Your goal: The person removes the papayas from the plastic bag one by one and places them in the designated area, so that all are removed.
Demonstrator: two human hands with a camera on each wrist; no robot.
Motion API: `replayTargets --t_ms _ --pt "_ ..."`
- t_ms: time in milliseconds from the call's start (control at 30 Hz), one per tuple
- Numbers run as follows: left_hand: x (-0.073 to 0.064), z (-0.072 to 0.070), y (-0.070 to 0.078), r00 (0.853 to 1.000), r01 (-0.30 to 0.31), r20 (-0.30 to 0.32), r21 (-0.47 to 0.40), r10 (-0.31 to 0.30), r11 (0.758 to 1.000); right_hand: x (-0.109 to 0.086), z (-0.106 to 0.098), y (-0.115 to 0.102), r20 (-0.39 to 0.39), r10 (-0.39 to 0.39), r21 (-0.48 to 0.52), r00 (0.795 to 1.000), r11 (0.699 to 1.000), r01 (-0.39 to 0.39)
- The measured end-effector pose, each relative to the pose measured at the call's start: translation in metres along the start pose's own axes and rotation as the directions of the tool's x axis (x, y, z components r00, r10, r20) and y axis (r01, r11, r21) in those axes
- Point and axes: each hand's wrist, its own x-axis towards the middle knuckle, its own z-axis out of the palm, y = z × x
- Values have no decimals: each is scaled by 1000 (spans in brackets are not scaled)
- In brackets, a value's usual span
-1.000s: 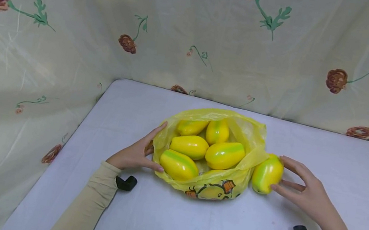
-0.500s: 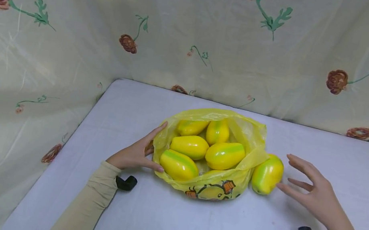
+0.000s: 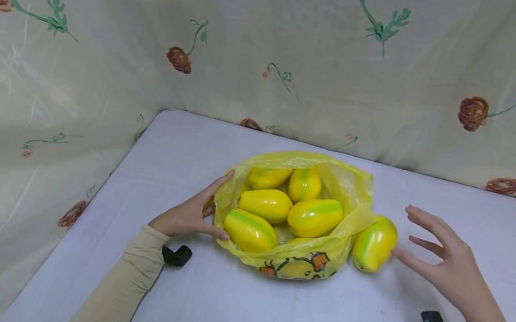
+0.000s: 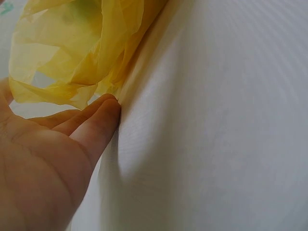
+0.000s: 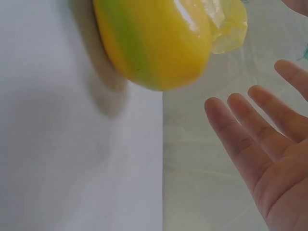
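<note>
A yellow plastic bag (image 3: 305, 257) with a cartoon print sits wide-mouthed on the table, with several glossy yellow-green mangoes (image 3: 265, 204) inside. At the bag's left side my left hand (image 3: 190, 213) rests with fingers spread, the thumb by the front rim. Its straight fingers touch the outside of the bag in the left wrist view, near the table. One more mango (image 3: 375, 243) lies on the table against the bag's right side. Just right of that mango hovers my right hand (image 3: 450, 267), fingers apart, holding nothing; the right wrist view shows a gap between fingers and mango.
A white cloth covers the table (image 3: 232, 316). Behind and to the left hangs a pale curtain (image 3: 98, 71) with brown flowers. Small black devices (image 3: 176, 255) sit at both wrists.
My right hand has let go of the mango beside the bag and drawn back to the right. That mango, the bag and my left hand stay in place.
</note>
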Motion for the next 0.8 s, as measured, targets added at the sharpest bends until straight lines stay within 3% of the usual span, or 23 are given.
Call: replayTargets --t_ms 400,800 --pt "1 -1 -2 1000 -11 5 0 11 1000 15 3 -22 26 -25 -20 999 999 25" --pt "1 -1 -1 1000 -22 19 -35 22 999 28 7 -39 74 -119 -37 990 992 122"
